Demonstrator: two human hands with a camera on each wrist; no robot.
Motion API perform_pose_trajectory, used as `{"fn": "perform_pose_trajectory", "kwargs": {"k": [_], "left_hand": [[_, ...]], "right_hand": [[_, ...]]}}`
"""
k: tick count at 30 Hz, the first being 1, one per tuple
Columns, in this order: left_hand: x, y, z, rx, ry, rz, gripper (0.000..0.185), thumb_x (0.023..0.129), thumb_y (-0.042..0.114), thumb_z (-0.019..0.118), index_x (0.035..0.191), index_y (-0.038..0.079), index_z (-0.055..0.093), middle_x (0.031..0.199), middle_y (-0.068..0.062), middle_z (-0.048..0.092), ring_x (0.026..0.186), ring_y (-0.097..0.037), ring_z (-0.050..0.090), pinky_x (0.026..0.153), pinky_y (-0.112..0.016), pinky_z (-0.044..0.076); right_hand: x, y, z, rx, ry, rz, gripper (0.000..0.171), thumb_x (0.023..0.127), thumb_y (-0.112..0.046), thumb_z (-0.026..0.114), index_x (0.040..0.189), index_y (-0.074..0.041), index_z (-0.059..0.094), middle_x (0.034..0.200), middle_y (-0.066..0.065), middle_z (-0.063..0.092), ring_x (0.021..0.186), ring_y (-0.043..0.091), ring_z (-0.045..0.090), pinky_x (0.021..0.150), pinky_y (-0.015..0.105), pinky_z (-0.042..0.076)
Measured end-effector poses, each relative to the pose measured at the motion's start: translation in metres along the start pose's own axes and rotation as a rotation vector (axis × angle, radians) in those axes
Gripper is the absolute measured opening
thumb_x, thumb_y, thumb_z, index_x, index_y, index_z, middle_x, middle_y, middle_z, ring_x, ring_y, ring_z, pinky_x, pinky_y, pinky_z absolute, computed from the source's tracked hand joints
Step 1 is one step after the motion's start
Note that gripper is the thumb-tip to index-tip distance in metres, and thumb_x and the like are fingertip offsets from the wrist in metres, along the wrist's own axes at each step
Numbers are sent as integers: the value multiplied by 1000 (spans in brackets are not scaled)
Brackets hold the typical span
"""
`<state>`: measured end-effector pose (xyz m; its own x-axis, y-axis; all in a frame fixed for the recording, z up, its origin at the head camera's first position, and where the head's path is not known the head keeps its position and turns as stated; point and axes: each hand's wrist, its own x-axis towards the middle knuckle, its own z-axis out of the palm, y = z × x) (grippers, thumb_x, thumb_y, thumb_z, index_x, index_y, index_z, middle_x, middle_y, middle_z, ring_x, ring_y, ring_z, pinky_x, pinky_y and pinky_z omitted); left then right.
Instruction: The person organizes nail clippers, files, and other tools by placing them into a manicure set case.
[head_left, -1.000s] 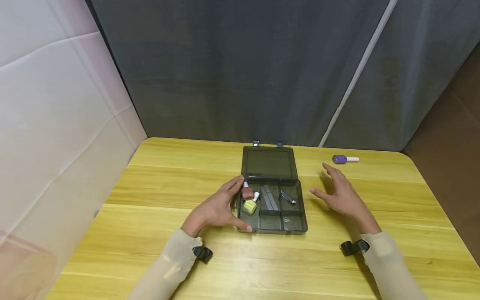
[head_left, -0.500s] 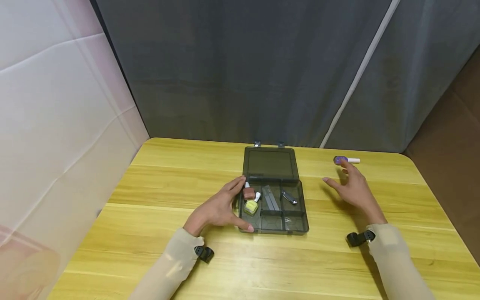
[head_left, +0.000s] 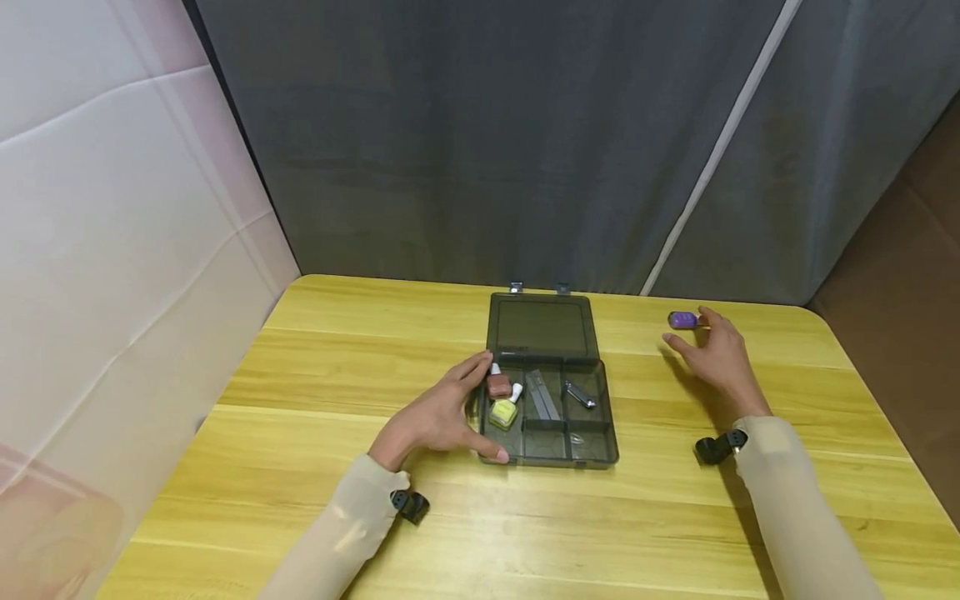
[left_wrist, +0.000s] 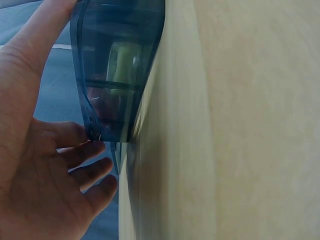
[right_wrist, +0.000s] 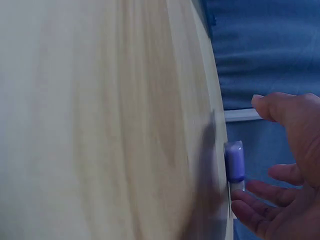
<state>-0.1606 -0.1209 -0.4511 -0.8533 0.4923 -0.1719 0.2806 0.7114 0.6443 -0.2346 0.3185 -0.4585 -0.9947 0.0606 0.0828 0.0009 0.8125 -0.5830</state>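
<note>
A smoky clear compartment box (head_left: pixel 544 443) lies on the table with its lid (head_left: pixel 542 325) folded back. My left hand (head_left: pixel 438 414) grips its left side, thumb at the front edge and fingers at the hinge-side corner. A brown-red nail polish bottle (head_left: pixel 498 386) and a yellow one (head_left: pixel 503 414) occupy the left compartment. Grey flat strips (head_left: pixel 543 396) fill the middle one, and a nail clipper (head_left: pixel 580 394) the right. Over a purple nail polish bottle (head_left: pixel 682 320) reaches my right hand (head_left: pixel 718 354), its fingers covering the white cap; in the right wrist view the thumb stands apart from the bottle (right_wrist: pixel 235 161).
The wooden table (head_left: pixel 300 367) ends at a dark grey curtain (head_left: pixel 450 167) behind the box. A pale panel (head_left: pixel 112 208) stands on the left and a brown one (head_left: pixel 900 233) on the right. A small clear item (head_left: pixel 577 439) lies in the front right compartment.
My right hand has moved away from the box, back and right, to the purple bottle, and its fingers now hide the cap. The left hand stays on the box.
</note>
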Motion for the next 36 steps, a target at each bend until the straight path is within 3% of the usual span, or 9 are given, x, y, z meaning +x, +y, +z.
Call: {"fn": "perform_pose_trajectory", "kwargs": {"k": [10,16,21,25,36], "left_hand": [[1,-1,0,-7,7,2,146,58,68,92,167,24,6,175,6,1,160,-26,13,123,-51,32],[1,-1,1,-7,3,3,145,59,68,91,167,24,6,175,6,1,161,-26,12,123,-52,32],[2,-1,0,-2,2,6,144,59,67,91,167,23,5,175,6,1,161,-25,12,123,-51,32],[2,-1,0,-8,1,4,145,59,67,92,167,23,5,175,6,1,161,-25,11,123,-51,32],[2,-2,0,-26,3,4,146,58,68,92,167,23,6,175,6,1,160,-26,13,123,-52,32]], "right_hand": [[18,1,3,-50,32,30,85,97,-42,65,151,17,34,129,39,52,121,49,44,104,61,37],[22,2,4,-91,12,28,71,97,-38,65,144,13,49,123,35,54,117,49,46,101,62,39],[22,4,6,-59,24,13,59,97,-32,68,138,8,54,118,31,56,114,47,47,101,62,38],[22,5,8,-44,27,-4,53,98,-29,68,135,7,56,116,31,57,111,47,50,102,62,37],[22,8,8,-6,13,1,52,98,-32,69,135,4,57,120,29,58,109,43,55,95,58,47]]}}
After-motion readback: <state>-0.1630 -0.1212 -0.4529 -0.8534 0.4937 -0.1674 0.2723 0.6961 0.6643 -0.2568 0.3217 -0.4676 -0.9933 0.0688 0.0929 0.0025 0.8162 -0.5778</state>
